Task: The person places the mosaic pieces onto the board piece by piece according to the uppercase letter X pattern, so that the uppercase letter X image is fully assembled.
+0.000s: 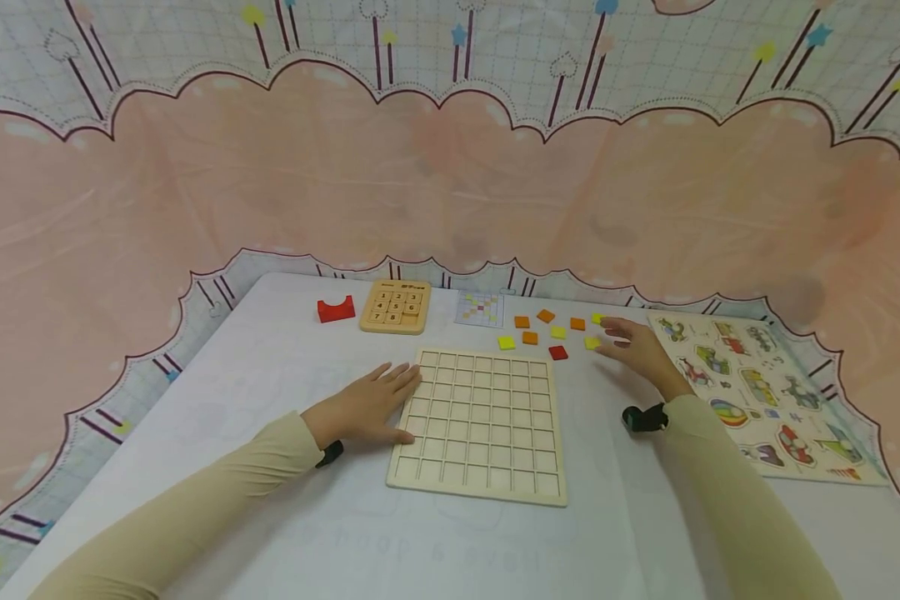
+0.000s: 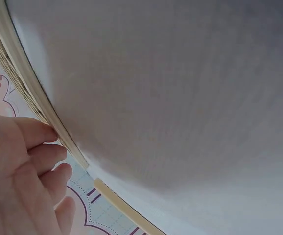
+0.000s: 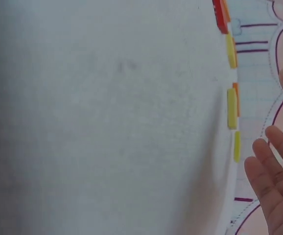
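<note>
My left hand (image 1: pixel 363 406) rests at the left edge of a pale wooden grid board (image 1: pixel 480 425), its fingers fairly straight and touching the rim. In the left wrist view the fingertips (image 2: pixel 48 132) meet the board's side (image 2: pixel 48 110). The board's square cells hold nothing. My right hand (image 1: pixel 637 354) hovers by the yellow tiles (image 1: pixel 592 342) at the right end of a loose group, fingers loosely extended. In the right wrist view that hand (image 3: pixel 278 181) is apart from the yellow tile (image 3: pixel 232 108), with nothing held. Orange tiles (image 1: pixel 530 337) and a red tile (image 1: pixel 558 352) lie nearby.
Behind the board lie a small coloured grid card (image 1: pixel 480 308), a wooden number puzzle (image 1: pixel 395 306) and a red notched block (image 1: pixel 335 309). A picture puzzle board (image 1: pixel 765 392) lies on the right, beside my forearm. A patterned cloth (image 1: pixel 450 183) hangs behind the white table (image 1: pixel 270 517).
</note>
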`<state>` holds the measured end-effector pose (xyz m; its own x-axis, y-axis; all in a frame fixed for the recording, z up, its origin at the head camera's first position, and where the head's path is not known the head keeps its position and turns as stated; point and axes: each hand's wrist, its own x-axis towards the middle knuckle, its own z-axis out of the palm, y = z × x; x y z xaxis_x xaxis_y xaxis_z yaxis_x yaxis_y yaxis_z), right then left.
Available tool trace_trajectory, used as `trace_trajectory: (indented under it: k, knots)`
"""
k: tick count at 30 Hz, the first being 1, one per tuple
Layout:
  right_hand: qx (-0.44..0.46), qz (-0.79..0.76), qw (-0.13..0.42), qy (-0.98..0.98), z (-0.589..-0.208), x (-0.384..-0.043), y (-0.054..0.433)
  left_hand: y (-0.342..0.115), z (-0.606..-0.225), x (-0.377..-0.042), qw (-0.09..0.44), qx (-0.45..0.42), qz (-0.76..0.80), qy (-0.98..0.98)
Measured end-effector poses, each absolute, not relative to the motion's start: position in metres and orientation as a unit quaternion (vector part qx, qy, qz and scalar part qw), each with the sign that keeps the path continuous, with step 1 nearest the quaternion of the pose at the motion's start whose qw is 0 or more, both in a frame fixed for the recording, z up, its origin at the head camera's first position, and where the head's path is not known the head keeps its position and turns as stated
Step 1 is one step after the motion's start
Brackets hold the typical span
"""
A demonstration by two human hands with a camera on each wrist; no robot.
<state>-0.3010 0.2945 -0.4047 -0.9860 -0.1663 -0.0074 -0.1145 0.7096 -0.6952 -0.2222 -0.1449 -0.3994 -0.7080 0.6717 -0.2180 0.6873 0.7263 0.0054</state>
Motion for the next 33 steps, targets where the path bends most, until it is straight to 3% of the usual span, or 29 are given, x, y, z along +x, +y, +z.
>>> trace_trajectory:
  k: [6, 14, 33]
  knots:
    - [-0.053, -0.401, 0.067, 0.912, -0.409, -0.308, 0.299, -0.145, -0.401, -0.222, 0.109, 0.366, -0.054, 0.922]
    - [-0.069, -0.397, 0.061, 0.913, -0.411, -0.316, 0.301, -0.145, -0.401, -0.221, 0.103, 0.378, -0.07, 0.917]
    - [-0.032, -0.367, 0.104, 0.924, -0.414, -0.324, 0.292, -0.147, -0.403, -0.22, 0.066, 0.4, -0.071, 0.911]
